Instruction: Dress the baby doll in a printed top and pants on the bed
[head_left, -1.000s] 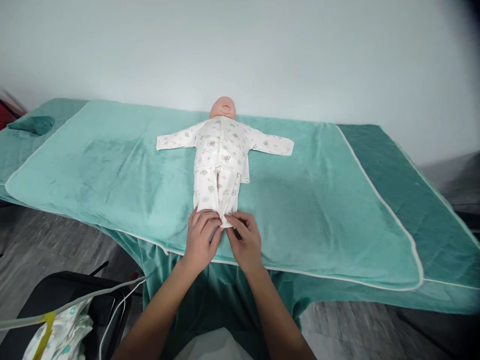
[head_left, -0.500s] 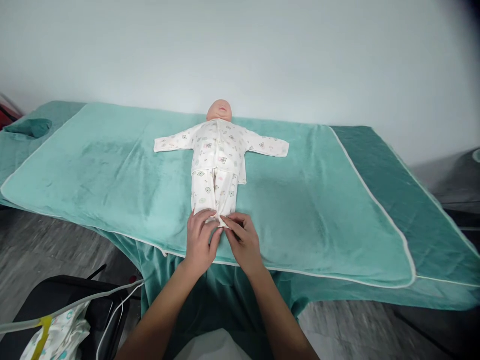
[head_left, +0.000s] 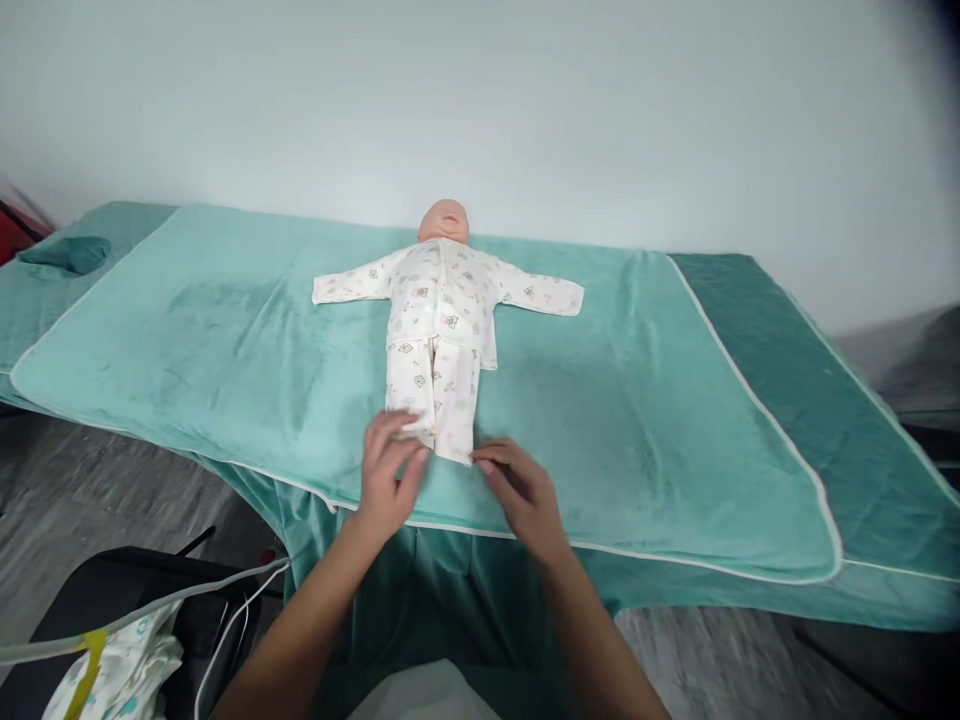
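Two bare hands sit at the foot end of a baby doll (head_left: 442, 300) in white printed pajamas. The left hand (head_left: 386, 480) has its fingers spread and loose, touching the bottom of the left trouser leg. The right hand (head_left: 521, 490) is open too, its fingertips just at the hem of the other leg. Neither hand pinches the cloth. Under both hands lies a green towel (head_left: 637, 420), and the doll stretches away from them, arms out wide.
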